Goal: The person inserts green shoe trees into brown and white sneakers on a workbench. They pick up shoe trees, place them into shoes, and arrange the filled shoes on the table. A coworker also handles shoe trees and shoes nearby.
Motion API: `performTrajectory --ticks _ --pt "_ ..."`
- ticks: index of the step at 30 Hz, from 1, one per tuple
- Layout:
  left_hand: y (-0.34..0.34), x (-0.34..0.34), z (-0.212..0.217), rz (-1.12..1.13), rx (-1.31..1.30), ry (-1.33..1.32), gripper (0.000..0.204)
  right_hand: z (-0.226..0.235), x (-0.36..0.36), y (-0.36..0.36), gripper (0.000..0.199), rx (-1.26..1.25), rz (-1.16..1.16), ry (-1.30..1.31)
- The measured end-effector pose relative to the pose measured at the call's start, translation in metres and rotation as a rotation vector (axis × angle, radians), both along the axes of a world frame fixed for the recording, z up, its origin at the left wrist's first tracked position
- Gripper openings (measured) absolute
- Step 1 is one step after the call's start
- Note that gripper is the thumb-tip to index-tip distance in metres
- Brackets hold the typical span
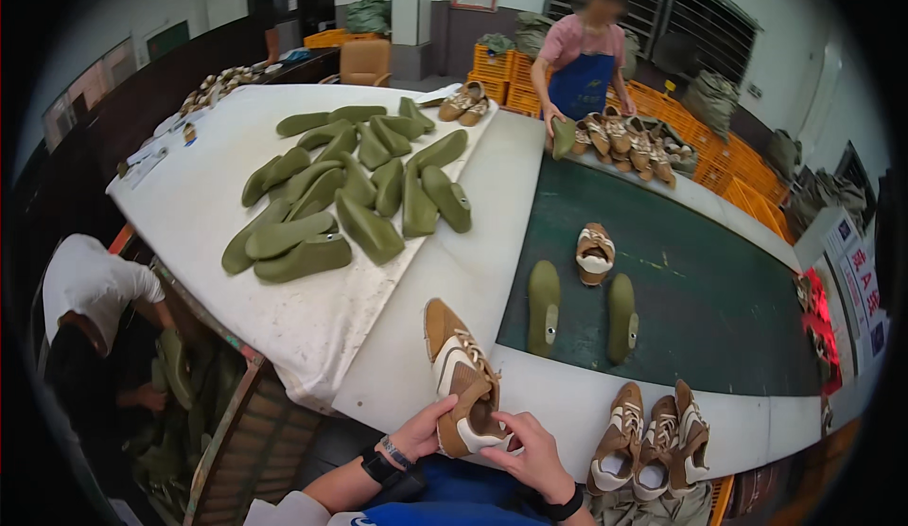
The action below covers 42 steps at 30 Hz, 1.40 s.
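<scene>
A brown-and-white sneaker (458, 360) with laces tilts over the near edge of the table, its toe pointing away from me. My left hand (423, 430) wraps round its heel end from the left. At the shoe's opening, my right hand (532, 454) grips the collar with bent fingers and thumb. Farther off on the green belt (719, 308) stands another such sneaker (595, 254), between and beyond two green shoe lasts, a left one (543, 306) and a right one (620, 318). Three more sneakers (653, 441) line up to the right of my hands.
Many green lasts (350, 185) are heaped on the white table (189, 214). Across the belt, a co-worker in a blue apron (582, 86) holds a last near a sneaker pile (629, 143). Another person (99, 285) bends at the left over more lasts. Orange crates (733, 162) stand behind.
</scene>
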<state>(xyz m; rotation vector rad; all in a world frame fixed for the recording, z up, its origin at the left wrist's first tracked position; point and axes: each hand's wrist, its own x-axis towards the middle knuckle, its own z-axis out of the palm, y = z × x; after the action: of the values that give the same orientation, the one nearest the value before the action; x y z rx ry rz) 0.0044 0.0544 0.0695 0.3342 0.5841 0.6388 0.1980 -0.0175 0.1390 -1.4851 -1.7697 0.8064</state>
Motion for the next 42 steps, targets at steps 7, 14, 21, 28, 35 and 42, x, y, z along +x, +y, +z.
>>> performTrajectory --ticks 7,14,21,28,35,42 --pt "0.006 0.008 0.000 -0.020 0.107 0.191 0.051 -0.015 0.002 0.002 0.038 -0.046 0.057 0.140" --pt "-0.003 0.007 0.014 -0.087 1.461 1.046 0.080 -0.054 0.005 0.008 0.029 0.072 -0.027 -0.120" --pt "-0.005 0.007 0.006 -0.210 1.652 1.180 0.046 -0.076 0.005 0.004 0.034 0.015 0.075 0.099" --pt "-0.006 0.011 0.005 -0.206 1.570 1.224 0.034 -0.078 0.054 -0.044 0.037 -0.082 -0.022 -0.163" --pt "0.055 0.020 0.027 -0.168 1.157 0.962 0.031 -0.098 0.081 -0.087 0.033 -0.025 -0.039 -0.272" --pt "0.218 0.125 0.035 -0.093 1.611 1.226 0.031 -0.121 0.080 -0.066 0.036 0.190 -0.234 -0.407"
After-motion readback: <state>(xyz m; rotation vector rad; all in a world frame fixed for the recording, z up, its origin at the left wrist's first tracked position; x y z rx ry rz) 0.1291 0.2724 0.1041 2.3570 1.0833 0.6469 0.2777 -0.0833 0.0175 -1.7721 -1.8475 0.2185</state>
